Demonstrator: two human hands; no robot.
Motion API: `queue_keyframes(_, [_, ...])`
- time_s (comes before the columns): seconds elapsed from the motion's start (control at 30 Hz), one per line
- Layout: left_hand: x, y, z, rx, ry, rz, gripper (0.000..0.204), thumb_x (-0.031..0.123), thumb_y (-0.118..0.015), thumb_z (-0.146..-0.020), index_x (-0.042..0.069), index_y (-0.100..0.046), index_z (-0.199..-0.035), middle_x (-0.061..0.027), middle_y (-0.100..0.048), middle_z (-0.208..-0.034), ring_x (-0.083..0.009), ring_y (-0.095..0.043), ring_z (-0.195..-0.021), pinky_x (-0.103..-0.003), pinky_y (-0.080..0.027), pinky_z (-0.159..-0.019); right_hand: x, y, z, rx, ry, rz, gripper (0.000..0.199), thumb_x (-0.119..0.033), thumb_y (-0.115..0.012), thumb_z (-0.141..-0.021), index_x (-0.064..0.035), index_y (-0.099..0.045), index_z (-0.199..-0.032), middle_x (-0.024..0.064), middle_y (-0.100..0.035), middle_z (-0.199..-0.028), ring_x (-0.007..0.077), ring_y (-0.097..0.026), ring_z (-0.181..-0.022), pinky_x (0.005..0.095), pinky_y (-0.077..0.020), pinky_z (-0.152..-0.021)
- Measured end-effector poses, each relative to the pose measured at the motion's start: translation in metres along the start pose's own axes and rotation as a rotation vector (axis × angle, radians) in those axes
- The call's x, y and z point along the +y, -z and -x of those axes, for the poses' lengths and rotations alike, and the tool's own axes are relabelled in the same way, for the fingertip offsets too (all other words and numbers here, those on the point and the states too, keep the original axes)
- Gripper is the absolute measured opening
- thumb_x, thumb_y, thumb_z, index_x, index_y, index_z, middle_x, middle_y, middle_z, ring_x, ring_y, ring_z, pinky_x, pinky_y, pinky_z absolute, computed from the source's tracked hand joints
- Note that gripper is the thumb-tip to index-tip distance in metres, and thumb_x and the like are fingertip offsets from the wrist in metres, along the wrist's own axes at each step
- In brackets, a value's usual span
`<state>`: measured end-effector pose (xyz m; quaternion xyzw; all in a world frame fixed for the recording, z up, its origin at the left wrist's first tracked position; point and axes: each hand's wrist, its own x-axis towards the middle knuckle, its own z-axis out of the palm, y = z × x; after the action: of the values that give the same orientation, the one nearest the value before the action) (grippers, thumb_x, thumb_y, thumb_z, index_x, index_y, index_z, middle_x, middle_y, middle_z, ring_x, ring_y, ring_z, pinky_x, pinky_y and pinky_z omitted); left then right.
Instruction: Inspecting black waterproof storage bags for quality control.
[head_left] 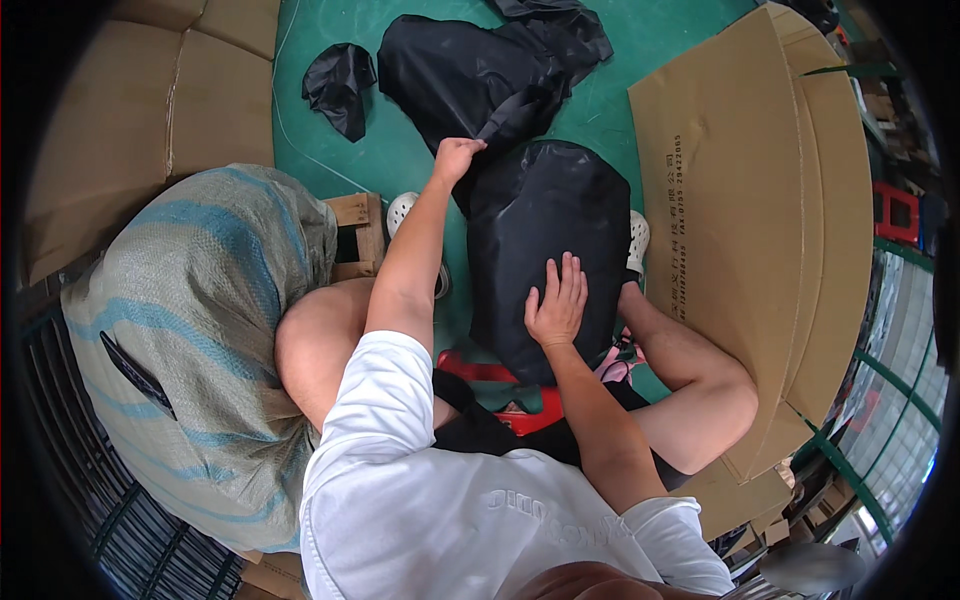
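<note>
Between my legs stands a bulky, rounded black bundle (545, 220) with a smooth, slightly shiny cover. My right hand (558, 305) lies flat on its near right side, fingers stretched and a little apart. Just beyond its far left edge, my left hand (460, 158) is closed on a strip of black sheet material (508, 118). That strip joins or overlaps a larger crumpled black sheet (450, 70) spread on the floor; where one ends and the other starts I cannot tell. A small crumpled black piece (340, 88) lies farther left.
A large cardboard box (730, 200) borders the right side. On the left are a full woven sack (200, 330) with blue stripes, more cardboard (110, 110) and a wooden frame piece (370, 235). Something red (545, 408) shows beneath me. The floor (310, 150) is green.
</note>
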<state>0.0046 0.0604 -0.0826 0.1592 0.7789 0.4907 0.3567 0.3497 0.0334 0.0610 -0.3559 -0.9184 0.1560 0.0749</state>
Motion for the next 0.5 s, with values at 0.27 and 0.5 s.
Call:
queue_keyframes(0.27, [0.036,-0.005,0.020,0.081,-0.041,-0.269,0.017,0.017,-0.069,-0.072,0.005,-0.059,-0.079,-0.0145,-0.068,-0.083,-0.0315,-0.066,-0.084,-0.040,-0.051,-0.079,0.002,0.000,0.002,0.016,-0.013,0.031,0.057,-0.027,-0.057,-0.086,-0.0029,-0.047,-0.137,0.0199,-0.034,-0.152,0.0354,-0.028,-0.143,0.0477,-0.0217,-0.117])
queue_keyframes(0.5, [0.182,0.043,0.054,0.633,-0.429,-0.052,0.014,0.016,-0.062,-0.078,0.005,-0.053,-0.083,-0.0157,-0.062,-0.078,-0.0362,-0.062,-0.077,-0.045,-0.048,-0.073,-0.002,0.006,0.006,0.059,0.013,0.010,0.056,-0.028,-0.057,-0.088,-0.0032,-0.046,-0.137,0.0178,-0.034,-0.152,0.0331,-0.027,-0.144,0.0462,-0.0204,-0.118])
